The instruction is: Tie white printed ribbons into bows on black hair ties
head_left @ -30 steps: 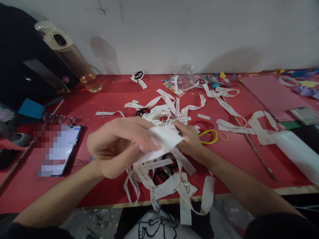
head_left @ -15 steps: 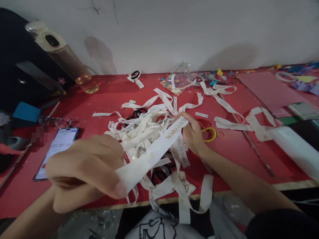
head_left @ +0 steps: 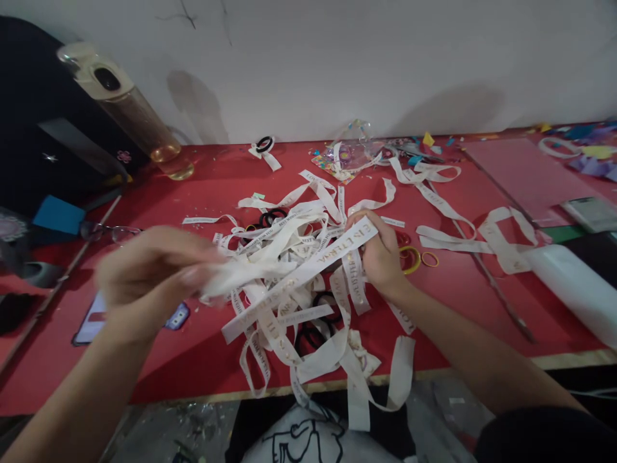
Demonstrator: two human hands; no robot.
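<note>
My left hand [head_left: 157, 273], smeared by motion, pinches a blurred strip of white ribbon [head_left: 236, 273] above the left side of the pile. My right hand [head_left: 380, 257] is closed on the upper end of a white printed ribbon [head_left: 308, 270], whose gold letters face up. That ribbon slants down to the left across the pile, and its lower end hangs loose. Whether the two strips are joined I cannot tell. Beneath both hands lies a tangled heap of white printed ribbons [head_left: 277, 247], with black hair ties [head_left: 313, 334] partly buried in it.
Yellow bands [head_left: 411, 259] lie right of my right hand. A phone [head_left: 89, 325], partly hidden, and glasses [head_left: 118, 233] are at the left. A water bottle [head_left: 139, 122] stands at the back left. More ribbon [head_left: 441, 199] and a white roll-shaped object [head_left: 573, 292] lie on the red table [head_left: 193, 360].
My left hand has moved up and slightly left from the front of the pile. The long ribbon's lower end, held by it before, now hangs loose. My right hand keeps its grip.
</note>
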